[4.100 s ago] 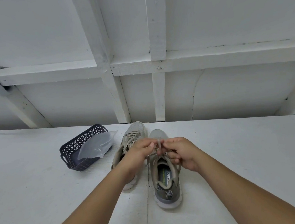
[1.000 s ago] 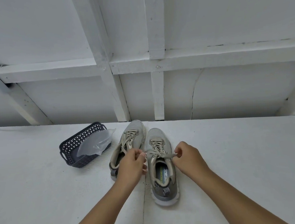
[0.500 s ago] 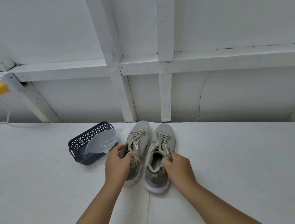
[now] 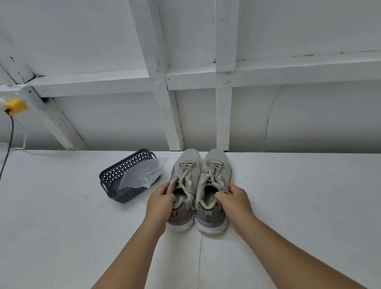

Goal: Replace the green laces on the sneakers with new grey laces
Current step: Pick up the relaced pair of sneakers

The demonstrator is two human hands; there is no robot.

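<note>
Two grey sneakers stand side by side on the white table (image 4: 303, 204), toes toward the wall. Both carry pale grey laces threaded up their fronts. My left hand (image 4: 160, 203) grips the collar of the left sneaker (image 4: 184, 167), fingers curled over its outer rim. My right hand (image 4: 233, 199) grips the collar of the right sneaker (image 4: 216, 165), thumb inside the opening. The heels show below and between my hands. No green lace is in sight.
A dark perforated basket (image 4: 123, 172) stands just left of the sneakers with a crumpled clear plastic bag (image 4: 142, 177) in it. A white panelled wall rises right behind the shoes. A yellow plug (image 4: 15, 106) and dark cable hang at far left.
My hands let go of the right sneaker's lace ends and took hold of both shoes' collars. The pair now stands closer together, nearer the wall. The camera has tilted and shifted.
</note>
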